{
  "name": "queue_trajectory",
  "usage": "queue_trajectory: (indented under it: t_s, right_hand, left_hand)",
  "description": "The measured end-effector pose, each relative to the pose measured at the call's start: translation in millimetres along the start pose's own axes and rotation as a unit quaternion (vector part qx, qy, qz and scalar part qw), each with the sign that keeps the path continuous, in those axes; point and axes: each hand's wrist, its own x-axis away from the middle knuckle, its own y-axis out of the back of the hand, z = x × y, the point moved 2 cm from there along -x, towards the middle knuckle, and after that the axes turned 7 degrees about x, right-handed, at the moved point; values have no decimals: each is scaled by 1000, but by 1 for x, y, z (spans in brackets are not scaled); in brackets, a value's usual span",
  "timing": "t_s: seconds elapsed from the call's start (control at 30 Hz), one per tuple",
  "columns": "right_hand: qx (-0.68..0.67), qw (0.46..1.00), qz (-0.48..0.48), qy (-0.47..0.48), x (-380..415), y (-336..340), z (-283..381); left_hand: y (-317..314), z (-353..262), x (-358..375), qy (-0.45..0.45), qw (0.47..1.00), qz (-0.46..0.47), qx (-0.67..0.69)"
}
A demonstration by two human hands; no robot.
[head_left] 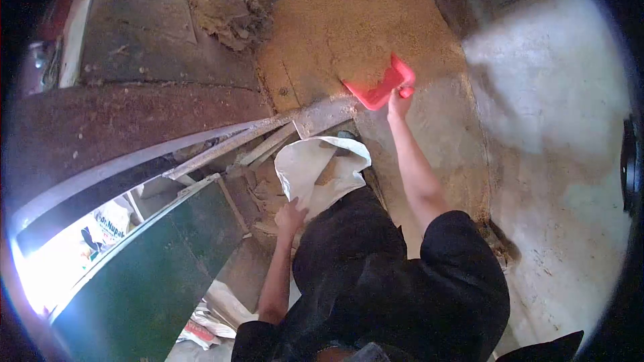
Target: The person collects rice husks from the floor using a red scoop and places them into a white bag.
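Observation:
My right hand (398, 104) is closed around the handle of a red plastic scoop (377, 96). The scoop's wide mouth faces away from me, at the near side of a layer of brown, grainy material (362, 20). My left hand (290, 216) grips the rim of a white sack (305, 169), whose mouth gapes upward just in front of my body. Some brown material shows inside the sack, but its depth is hidden.
Wooden boards (268, 135) edge the grainy material at the left. A green panel (161, 268) stands at lower left, with printed sacks (111, 221) beyond it. A crumpled dusty cloth or sack (225, 3) lies at upper left. A pale wall (550, 94) rises on the right.

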Motion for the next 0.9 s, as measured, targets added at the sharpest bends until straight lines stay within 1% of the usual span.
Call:
queue_trajectory:
  t_s: [0.07,0.1,0.13,0.17,0.2,0.27,0.33,0.37,0.4,0.43,0.47,0.53,0.57,0.63,0.67,0.73,0.77,0.8,0.83,0.87,0.9]
  right_hand:
    - [-13,1000,0,19,-3,23,-19]
    - [-29,999,-2,36,-2,37,-27]
    - [-26,999,-1,36,0,51,-28]
    - [-58,998,31,7,4,66,-31]
    - [-90,994,62,-23,9,82,-33]
    - [-74,995,67,-11,19,106,-31]
    - [-111,985,98,-90,38,131,-16]
    - [-110,985,99,-87,47,140,-11]
    - [-77,987,113,-78,55,150,-11]
    - [-46,989,126,-68,62,159,-9]
    - [-47,989,127,-63,71,167,-9]
    - [-63,984,166,-25,99,179,3]
    - [-64,984,166,-19,114,185,9]
    - [-52,977,195,-75,146,192,17]
    - [-53,976,198,-70,156,194,12]
    - [16,966,248,77,177,193,3]
    - [15,965,250,82,188,195,3]
    - [80,949,268,148,206,193,19]
    - [143,924,282,213,225,190,36]
    - [142,923,284,218,241,186,46]
    - [235,890,326,216,258,181,53]
  left_hand:
    - [-1,-5,-2,10,999,-47,-25]
    - [-6,-3,-4,12,999,-44,-23]
    - [-10,0,-8,-18,998,-56,-8]
    - [-13,2,-12,-48,996,-69,7]
    - [-15,3,-13,-46,997,-66,9]
    - [-17,0,-19,-47,997,-37,44]
    - [-17,-3,-16,-55,996,-35,67]
    - [-16,-4,-15,-67,993,-38,87]
    - [-17,-3,-13,-69,993,-39,89]
    - [-16,-3,-11,-96,989,-52,103]
    - [-16,-3,-9,-123,983,-66,117]
    - [-23,7,-8,-143,978,-83,124]
    - [-27,12,-8,-160,974,-98,129]
    - [-24,14,1,-169,966,-111,163]
    - [-22,16,7,-175,958,-120,192]
    - [-20,24,13,-187,951,-130,209]
    - [-21,27,15,-197,945,-134,224]
    - [-17,28,22,-198,944,-138,227]
    - [-11,27,31,-181,937,-120,275]
    - [-9,29,37,-163,927,-102,323]
    - [-13,37,33,-164,925,-106,326]
